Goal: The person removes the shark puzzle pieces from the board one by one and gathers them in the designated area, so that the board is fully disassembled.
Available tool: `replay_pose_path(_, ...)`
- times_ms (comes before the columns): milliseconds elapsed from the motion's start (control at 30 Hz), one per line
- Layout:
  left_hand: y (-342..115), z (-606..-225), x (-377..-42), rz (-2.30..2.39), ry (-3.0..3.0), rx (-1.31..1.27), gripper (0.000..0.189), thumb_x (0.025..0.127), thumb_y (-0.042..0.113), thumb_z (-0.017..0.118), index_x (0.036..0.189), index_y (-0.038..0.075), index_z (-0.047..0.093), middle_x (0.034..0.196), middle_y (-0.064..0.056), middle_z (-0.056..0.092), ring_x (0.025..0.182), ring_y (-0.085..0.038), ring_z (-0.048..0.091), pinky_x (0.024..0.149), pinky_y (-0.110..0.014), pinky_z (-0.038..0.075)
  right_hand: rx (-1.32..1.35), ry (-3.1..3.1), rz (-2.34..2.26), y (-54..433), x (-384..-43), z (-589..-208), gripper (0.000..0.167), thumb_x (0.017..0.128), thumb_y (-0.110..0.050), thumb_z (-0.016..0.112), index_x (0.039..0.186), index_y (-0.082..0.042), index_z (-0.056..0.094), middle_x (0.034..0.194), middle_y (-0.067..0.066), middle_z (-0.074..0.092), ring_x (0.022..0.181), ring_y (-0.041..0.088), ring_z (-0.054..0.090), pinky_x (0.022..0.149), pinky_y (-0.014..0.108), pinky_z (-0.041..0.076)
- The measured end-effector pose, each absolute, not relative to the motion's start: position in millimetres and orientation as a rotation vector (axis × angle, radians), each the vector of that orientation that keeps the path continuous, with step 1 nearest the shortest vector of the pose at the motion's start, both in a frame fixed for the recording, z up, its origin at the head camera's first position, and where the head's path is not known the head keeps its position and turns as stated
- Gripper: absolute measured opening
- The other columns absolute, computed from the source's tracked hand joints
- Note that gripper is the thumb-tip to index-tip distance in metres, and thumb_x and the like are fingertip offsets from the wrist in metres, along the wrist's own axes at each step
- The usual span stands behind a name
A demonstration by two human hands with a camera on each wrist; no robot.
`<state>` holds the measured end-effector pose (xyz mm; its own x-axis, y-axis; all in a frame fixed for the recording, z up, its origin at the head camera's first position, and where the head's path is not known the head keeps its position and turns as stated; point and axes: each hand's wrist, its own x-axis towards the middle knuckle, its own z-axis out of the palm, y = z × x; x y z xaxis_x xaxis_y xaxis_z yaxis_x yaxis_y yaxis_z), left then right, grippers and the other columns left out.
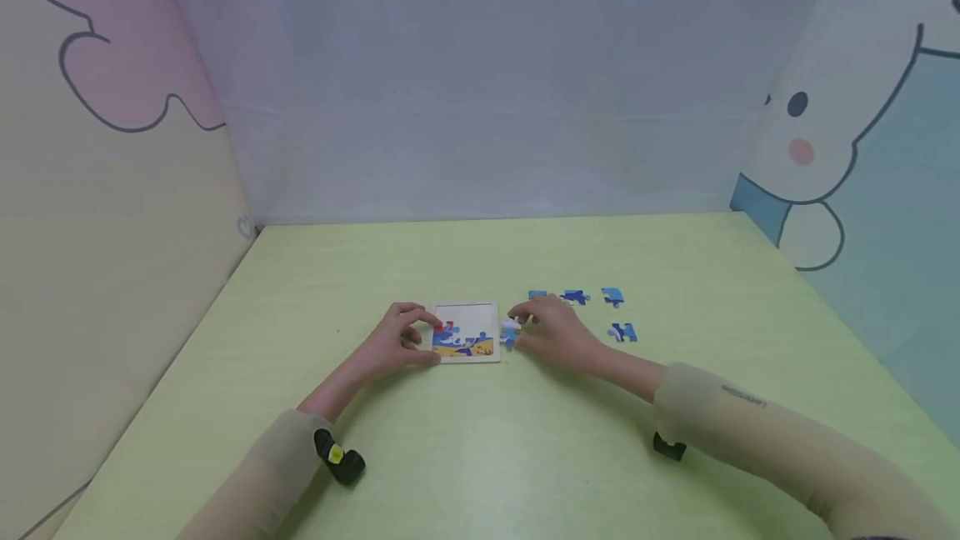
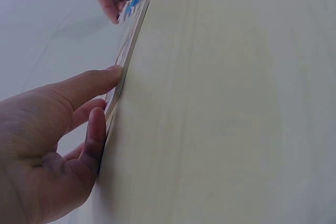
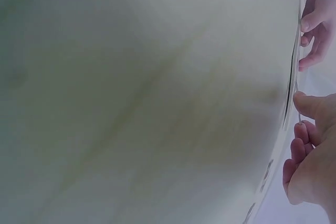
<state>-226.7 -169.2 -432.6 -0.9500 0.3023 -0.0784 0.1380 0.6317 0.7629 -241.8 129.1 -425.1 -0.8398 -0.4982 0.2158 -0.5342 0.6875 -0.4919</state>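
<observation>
In the head view, a white-framed jigsaw tray (image 1: pixel 477 317) lies on the table, its lower part filled with joined pieces in yellow, blue and white and a bit of red. My left hand (image 1: pixel 395 338) holds the tray's left side, thumb at the near corner and index finger higher on the edge. Just off the right side of the tray, my right hand (image 1: pixel 558 333) pinches a blue and white jigsaw piece (image 1: pixel 509 334) between thumb and fingers. The left wrist view shows the left thumb (image 2: pixel 107 78) against the tray's edge.
Loose blue pieces lie right of the tray: one (image 1: pixel 537 295) partly behind the right hand, a dark blue one (image 1: pixel 576 297), another (image 1: pixel 612 297) farther right, and one (image 1: pixel 622 332) nearer. The pale green table (image 1: pixel 465 448) meets a white cloth backdrop (image 1: pixel 487 107) behind.
</observation>
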Motion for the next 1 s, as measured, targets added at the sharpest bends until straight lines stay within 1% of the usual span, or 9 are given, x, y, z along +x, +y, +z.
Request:
replay_pose_path(100, -170, -433, -226, 1.213, 2.658, 0.373, 0.043, 0.081, 0.019, 0.082, 0.120, 0.016, 0.065, 0.151, -0.018, 0.029, 0.096, -0.021, 0.055, 0.084, -0.029, 0.049, 0.854, -2.823, 0.864, 140, -240, -427, 0.038, 0.082, -0.014, 0.078, 0.118, -0.007, 0.069, 0.105, 0.004, 0.072, 0.096, 0.019, 0.060, 0.088, 0.037, 0.048)
replay_pose_path(300, -169, -435, -229, 1.216, 2.656, 0.383, 0.043, 0.081, 0.021, 0.082, 0.120, 0.016, 0.065, 0.152, -0.018, 0.029, 0.096, -0.021, 0.055, 0.084, -0.028, 0.050, 0.857, -2.718, 0.860, 166, -234, -434, 0.037, 0.078, -0.010, 0.079, 0.114, -0.005, 0.070, 0.099, 0.005, 0.072, 0.091, 0.021, 0.062, 0.085, 0.040, 0.049)
replay_pose_path(433, -168, -436, -230, 1.219, 2.652, 0.383, 0.043, 0.081, 0.021, 0.082, 0.120, 0.017, 0.065, 0.151, -0.018, 0.030, 0.097, -0.021, 0.055, 0.085, -0.029, 0.050, 0.814, -2.746, 0.873, 184, -230, -432, 0.037, 0.080, -0.010, 0.078, 0.116, -0.005, 0.070, 0.100, 0.005, 0.072, 0.094, 0.022, 0.062, 0.086, 0.040, 0.047)
replay_pose_path(500, -168, -436, -230, 1.215, 2.656, 0.387, 0.043, 0.081, 0.021, 0.082, 0.120, 0.016, 0.065, 0.151, -0.018, 0.030, 0.097, -0.021, 0.055, 0.085, -0.030, 0.050, 0.790, -2.783, 0.884, 192, -228, -430, 0.038, 0.081, -0.010, 0.078, 0.118, -0.005, 0.069, 0.101, 0.005, 0.071, 0.096, 0.024, 0.061, 0.090, 0.043, 0.043)
replay_pose_path(633, -169, -436, -229, 1.213, 2.662, 0.379, 0.043, 0.080, 0.021, 0.083, 0.119, 0.017, 0.065, 0.150, -0.017, 0.031, 0.097, -0.020, 0.055, 0.085, -0.029, 0.050, 0.796, -2.774, 0.859, 206, -227, -429, 0.038, 0.080, -0.009, 0.079, 0.117, -0.005, 0.069, 0.101, 0.005, 0.071, 0.095, 0.025, 0.062, 0.091, 0.046, 0.040)
replay_pose_path(800, -170, -436, -229, 1.213, 2.664, 0.388, 0.042, 0.081, 0.020, 0.082, 0.119, 0.016, 0.065, 0.150, -0.019, 0.031, 0.097, -0.021, 0.055, 0.085, -0.029, 0.050, 0.836, -2.774, 0.768, 218, -229, -428, 0.038, 0.080, -0.012, 0.079, 0.116, -0.006, 0.069, 0.101, 0.005, 0.072, 0.096, 0.024, 0.060, 0.087, 0.043, 0.038)
replay_pose_path(867, -171, -436, -229, 1.210, 2.665, 0.401, 0.043, 0.081, 0.020, 0.082, 0.120, 0.014, 0.065, 0.149, -0.020, 0.030, 0.097, -0.021, 0.056, 0.084, -0.029, 0.051, 0.857, -2.791, 0.740, 221, -231, -426, 0.037, 0.081, -0.013, 0.080, 0.116, -0.007, 0.070, 0.101, 0.004, 0.072, 0.098, 0.024, 0.059, 0.085, 0.041, 0.034)
replay_pose_path(1000, -171, -436, -230, 1.211, 2.660, 0.379, 0.043, 0.080, 0.020, 0.082, 0.120, 0.016, 0.065, 0.150, -0.018, 0.030, 0.097, -0.021, 0.055, 0.085, -0.029, 0.051, 0.924, -2.809, 0.645, 227, -236, -421, 0.034, 0.081, -0.015, 0.079, 0.114, -0.009, 0.071, 0.099, 0.001, 0.072, 0.099, 0.023, 0.058, 0.081, 0.039, 0.031)
